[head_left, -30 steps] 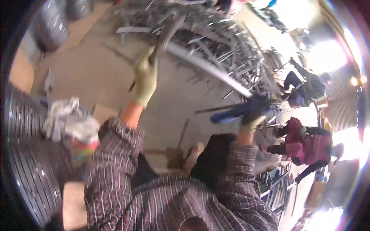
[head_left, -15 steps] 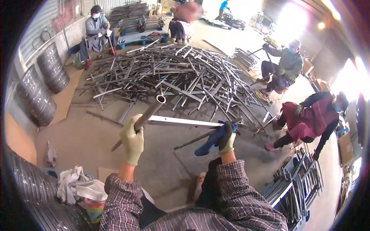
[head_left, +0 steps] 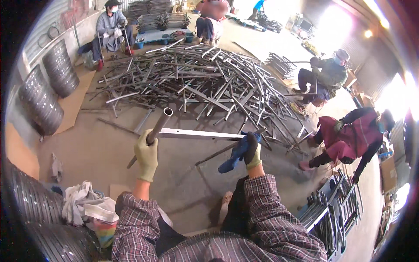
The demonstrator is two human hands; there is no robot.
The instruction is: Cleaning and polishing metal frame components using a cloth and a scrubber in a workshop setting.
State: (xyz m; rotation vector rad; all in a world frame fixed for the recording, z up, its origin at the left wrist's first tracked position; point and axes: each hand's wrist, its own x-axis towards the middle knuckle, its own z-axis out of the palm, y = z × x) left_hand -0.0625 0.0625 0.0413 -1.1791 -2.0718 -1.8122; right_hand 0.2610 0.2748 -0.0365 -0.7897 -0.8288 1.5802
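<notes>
- Round metal tube (head_left: 158,126): frame centre-left, clenched in gloved left hand (head_left: 146,153).
- Flat metal bar (head_left: 198,134): far end gripped by right hand (head_left: 252,150) with blue cloth (head_left: 231,158).

The single head-worn fisheye view is looking down and forward from above the person's own plaid-sleeved forearms, which are entering from the lower edge and sitting nearest the lens. It is facing a heap of metal rods (head_left: 205,83) farther off (edges are bending toward the rim).
</notes>
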